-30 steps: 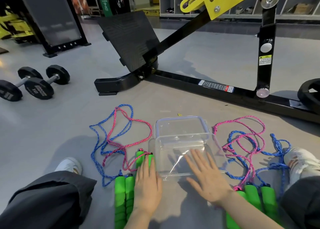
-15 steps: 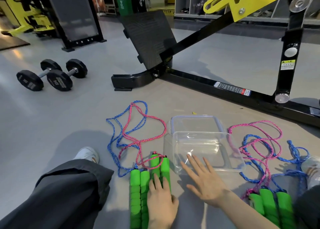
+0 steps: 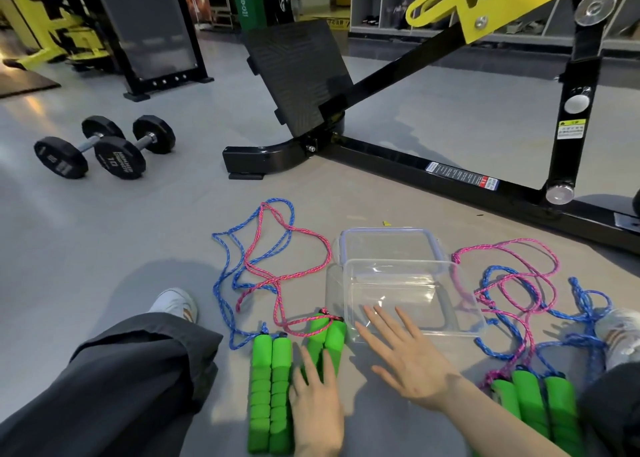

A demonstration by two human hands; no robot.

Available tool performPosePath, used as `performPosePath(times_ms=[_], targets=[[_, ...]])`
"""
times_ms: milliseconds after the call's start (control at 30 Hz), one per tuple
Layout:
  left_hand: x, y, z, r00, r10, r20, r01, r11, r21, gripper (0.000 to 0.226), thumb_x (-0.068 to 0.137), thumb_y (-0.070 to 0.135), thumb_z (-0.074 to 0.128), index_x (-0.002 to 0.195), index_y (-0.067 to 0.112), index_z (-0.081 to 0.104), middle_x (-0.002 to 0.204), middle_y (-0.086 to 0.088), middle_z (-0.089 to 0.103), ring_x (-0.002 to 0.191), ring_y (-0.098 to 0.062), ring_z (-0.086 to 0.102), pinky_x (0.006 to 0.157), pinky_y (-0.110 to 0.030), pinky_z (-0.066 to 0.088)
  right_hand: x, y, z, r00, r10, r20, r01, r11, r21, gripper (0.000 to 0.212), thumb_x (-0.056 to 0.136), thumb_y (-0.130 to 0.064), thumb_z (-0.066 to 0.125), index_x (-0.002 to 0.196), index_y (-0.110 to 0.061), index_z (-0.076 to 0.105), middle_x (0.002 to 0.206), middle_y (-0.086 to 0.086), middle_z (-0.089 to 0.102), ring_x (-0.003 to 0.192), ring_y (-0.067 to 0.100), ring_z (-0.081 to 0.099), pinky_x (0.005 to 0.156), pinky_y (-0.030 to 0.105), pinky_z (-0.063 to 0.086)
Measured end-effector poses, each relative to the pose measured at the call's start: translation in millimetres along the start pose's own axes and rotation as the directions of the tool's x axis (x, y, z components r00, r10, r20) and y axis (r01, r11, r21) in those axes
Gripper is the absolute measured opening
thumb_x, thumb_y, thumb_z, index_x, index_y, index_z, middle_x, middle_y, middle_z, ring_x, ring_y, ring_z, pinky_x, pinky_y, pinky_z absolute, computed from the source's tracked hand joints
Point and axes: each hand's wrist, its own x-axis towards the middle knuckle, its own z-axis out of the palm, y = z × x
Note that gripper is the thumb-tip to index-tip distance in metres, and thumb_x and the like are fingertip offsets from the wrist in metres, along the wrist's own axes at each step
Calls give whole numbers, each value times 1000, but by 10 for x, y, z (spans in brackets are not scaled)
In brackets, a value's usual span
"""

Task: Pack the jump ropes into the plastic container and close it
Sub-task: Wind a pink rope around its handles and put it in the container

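left hand [image 3: 317,401] slides back onto green handles [image 3: 272,387], grip flat, holding nothing | right hand [image 3: 412,363] backs off the container [image 3: 394,263] near edge, open too | jump ropes [image 3: 530,404] still on floor [image 3: 138,231] either side, nothing packed yet

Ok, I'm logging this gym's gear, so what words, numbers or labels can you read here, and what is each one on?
"10": on the end of the nearer dumbbell; the curved lettering beside it is too small to read.
White lettering on the green cylinder at the back: blurred, unreadable.
Yellow-and-white warning label on the machine's black upright: too small.
Sticker on the machine's base rail: too small.
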Motion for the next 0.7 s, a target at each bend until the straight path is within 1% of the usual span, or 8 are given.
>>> performPosePath(times_ms=[67,133,233,400,467,567,633,700], targets=[[-5,-94,-40,1000,22,-12,-21,997,69,93,21,5,86,112,11,64,124,-29,48,70,-38,64,46,-41,52,17,-41,-20,1000,4,21,-5,1000,20,68,83,-46,39,144,-15,35,146,15,39,137,28,25,105,47,19],[-11,-169,-163,994,84,-74,-70,982,175,57,57,2,58,113,12,59,125,-29,43,70,-38,66,49,-40,52,52,-80,-70,999,13,49,-14,999,36,71,82,-47,40,145,-15,32,146,14,40,137,28,26,105,47,19],[77,-284,-343,963,219,-154,-156,928,339,52,64,-1,34,113,13,49,130,-35,38,77,-39,65,63,-42,54,132,-117,-179,997,11,77,-15,999,46,77,79,-50,43,146,-14,29,146,13,41,135,29,36,106,47,19],[339,-502,-909,768,588,-255,-340,711,616,57,76,-3,49,132,13,47,150,-30,3,114,-44,46,93,-53,31,406,-94,-467,996,-27,82,17,993,120,113,59,-51,70,149,-12,14,149,9,36,134,28,39,106,45,18],[396,-580,-1294,707,668,-232,-401,649,646,67,75,12,68,135,14,38,148,-33,15,120,-43,41,97,-52,34,564,-76,-593,997,-49,56,39,986,162,119,57,-45,73,151,-16,7,155,5,22,141,24,23,111,44,10],[487,-642,-1826,561,799,-216,-475,525,707,60,70,19,67,128,19,50,133,-23,42,108,-36,45,89,-46,45,804,-17,-815,999,-30,-20,34,972,231,122,64,-40,71,146,-28,-19,156,-3,-3,144,20,-1,117,45,-1],[527,-660,-2103,509,846,-159,-493,438,752,57,71,15,70,126,21,54,131,-21,48,107,-36,48,86,-44,51,940,12,-1030,997,-38,-73,48,988,147,123,57,-46,75,150,-23,-3,156,3,16,142,28,21,112,51,14],[544,-662,-2293,451,876,-172,-466,396,791,39,88,9,53,125,21,51,130,-21,52,106,-34,56,85,-41,53,1045,78,-1226,991,-49,-124,53,998,30,115,49,-55,77,145,-19,26,145,9,42,127,32,48,102,56,34]])
